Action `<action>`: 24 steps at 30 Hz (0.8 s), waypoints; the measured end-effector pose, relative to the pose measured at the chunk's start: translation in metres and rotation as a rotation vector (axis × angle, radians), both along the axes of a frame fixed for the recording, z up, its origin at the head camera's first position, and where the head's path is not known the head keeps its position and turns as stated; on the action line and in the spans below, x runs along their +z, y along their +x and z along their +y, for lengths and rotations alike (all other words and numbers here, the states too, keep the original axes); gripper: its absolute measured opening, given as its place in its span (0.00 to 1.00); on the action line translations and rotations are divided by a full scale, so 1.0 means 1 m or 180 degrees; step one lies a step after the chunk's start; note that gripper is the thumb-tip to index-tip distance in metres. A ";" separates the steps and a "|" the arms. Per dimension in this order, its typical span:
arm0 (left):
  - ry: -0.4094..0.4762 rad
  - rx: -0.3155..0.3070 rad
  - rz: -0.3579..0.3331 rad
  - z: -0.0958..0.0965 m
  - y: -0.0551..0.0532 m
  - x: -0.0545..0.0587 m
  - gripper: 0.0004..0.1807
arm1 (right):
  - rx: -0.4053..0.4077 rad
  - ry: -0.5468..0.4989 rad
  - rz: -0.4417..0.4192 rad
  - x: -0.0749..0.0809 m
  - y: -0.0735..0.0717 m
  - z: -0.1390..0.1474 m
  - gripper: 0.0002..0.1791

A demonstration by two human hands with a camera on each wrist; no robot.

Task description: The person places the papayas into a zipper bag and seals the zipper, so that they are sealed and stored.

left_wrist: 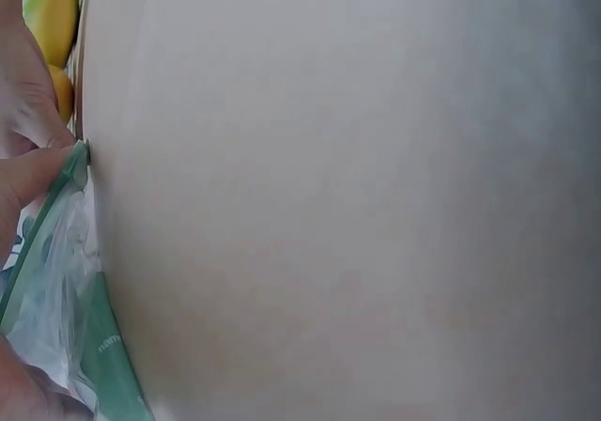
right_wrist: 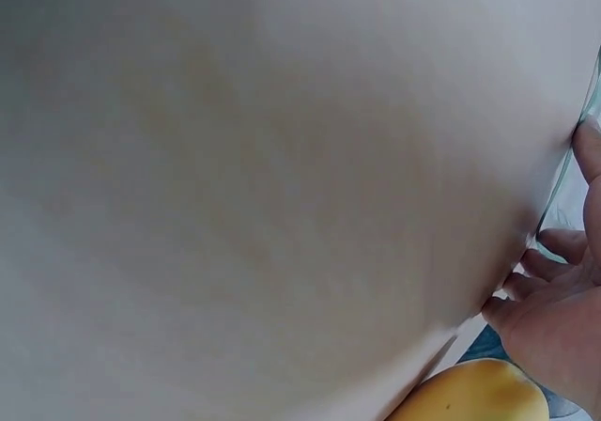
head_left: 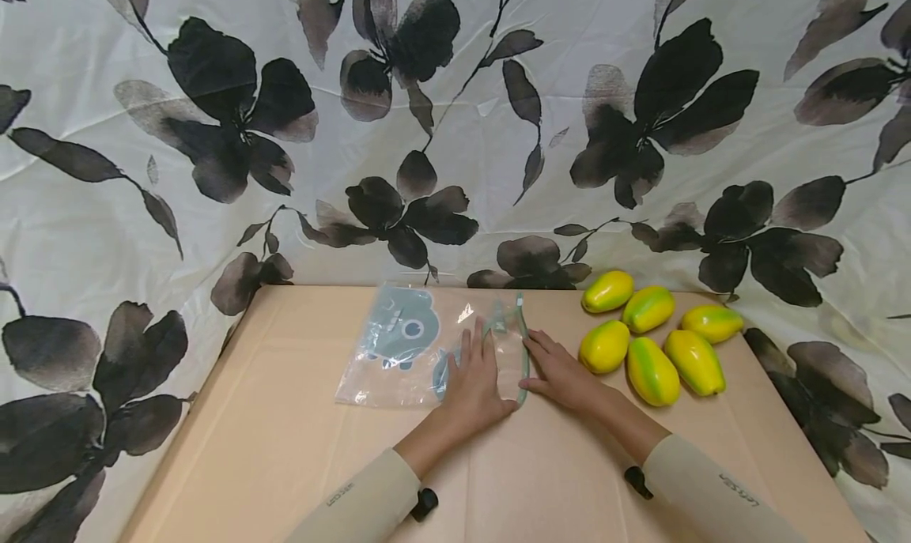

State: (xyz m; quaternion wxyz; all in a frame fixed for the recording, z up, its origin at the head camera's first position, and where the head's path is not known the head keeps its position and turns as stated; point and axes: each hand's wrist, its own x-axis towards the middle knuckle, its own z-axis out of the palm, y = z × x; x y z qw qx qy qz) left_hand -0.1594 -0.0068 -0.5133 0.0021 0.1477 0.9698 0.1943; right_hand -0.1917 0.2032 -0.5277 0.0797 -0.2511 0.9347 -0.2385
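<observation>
A clear zip bag [head_left: 363, 373] with a blue-grey cartoon print and a green zip edge lies flat on the cardboard surface. My left hand [head_left: 473, 381] rests on its right part, fingers extended toward the far side. At the zip edge on the right, my right hand [head_left: 562, 373] touches the bag with its fingertips and thumb, fingers fairly straight. The left wrist view catches the bag's green strip [left_wrist: 113, 355] and a thumb at its corner. In the right wrist view, the fingers of the right hand [right_wrist: 554, 299] are spread along the bag's edge.
Several yellow-green mangoes [head_left: 653, 371] sit in a cluster just right of my right hand. Beneath everything is a tan cardboard surface [head_left: 285, 424]. A white cloth with dark flowers [head_left: 498, 156] hangs behind it and shows at both sides.
</observation>
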 end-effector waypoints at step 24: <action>-0.0035 -0.0036 0.0111 -0.009 0.000 -0.001 0.73 | -0.0205 0.0122 -0.0134 0.002 -0.004 -0.001 0.49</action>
